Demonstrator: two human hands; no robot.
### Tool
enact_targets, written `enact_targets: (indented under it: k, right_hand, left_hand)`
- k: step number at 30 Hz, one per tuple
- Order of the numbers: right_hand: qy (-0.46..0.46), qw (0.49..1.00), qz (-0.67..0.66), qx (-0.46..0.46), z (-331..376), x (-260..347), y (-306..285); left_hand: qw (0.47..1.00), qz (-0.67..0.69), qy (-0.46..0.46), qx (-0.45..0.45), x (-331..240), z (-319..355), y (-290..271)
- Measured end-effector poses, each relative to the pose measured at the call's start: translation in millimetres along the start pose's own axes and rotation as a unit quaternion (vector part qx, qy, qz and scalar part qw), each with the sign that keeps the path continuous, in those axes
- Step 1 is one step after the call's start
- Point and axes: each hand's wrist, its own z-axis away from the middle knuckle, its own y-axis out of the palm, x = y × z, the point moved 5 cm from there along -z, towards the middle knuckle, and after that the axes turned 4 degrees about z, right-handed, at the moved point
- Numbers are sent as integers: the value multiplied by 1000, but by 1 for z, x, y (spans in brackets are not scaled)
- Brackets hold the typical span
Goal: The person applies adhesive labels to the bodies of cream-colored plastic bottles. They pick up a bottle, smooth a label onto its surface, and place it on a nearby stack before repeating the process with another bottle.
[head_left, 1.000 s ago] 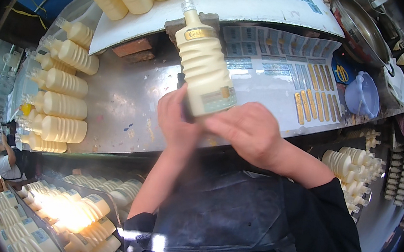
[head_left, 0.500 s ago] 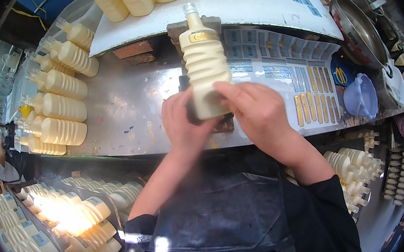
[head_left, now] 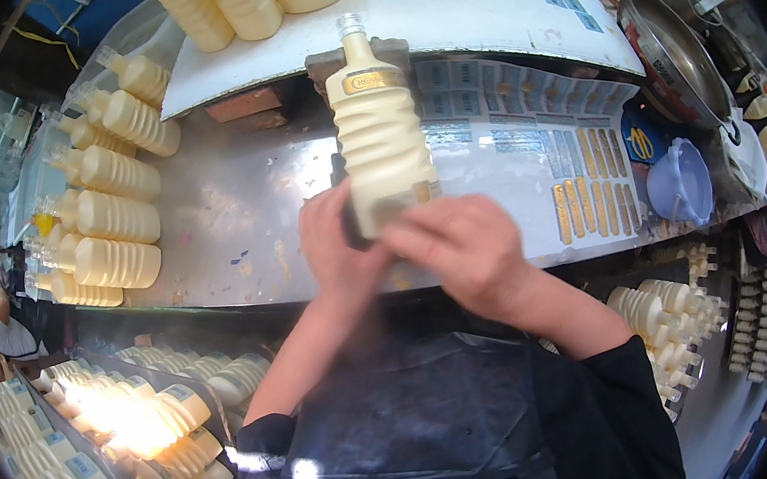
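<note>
Cream bottle (head_left: 378, 140) over the metal bench (head_left: 215, 220), neck pointing away from the person, both hands at its base.
In the head view, the ribbed bottle slants in front of a brown block (head_left: 394, 50), a gold label on its shoulder; the left hand (head_left: 338, 244) grips the lower left side near the base; the right hand (head_left: 466, 249) is blurred at the lower right, fingers bunched against the bottle, and I cannot tell whether they pinch anything; gold label strips (head_left: 576, 208) lie to the right, near a lilac bucket (head_left: 680, 186); similar bottles (head_left: 121, 217) lie stacked at the left.
</note>
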Motion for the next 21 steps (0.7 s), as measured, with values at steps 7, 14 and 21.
enact_targets:
  k: [7,14,21]
  right_hand:
    - [167,986,-1,-7,2,-39,5]
    - [178,983,-11,43,2,-28,10]
    - [97,993,61,-2,-6,-23,5]
  left_hand:
    - [994,23,-76,71,15,8,0]
    - [968,140,-205,22,37,5,18]
    - [889,358,-284,-14,38,7,19]
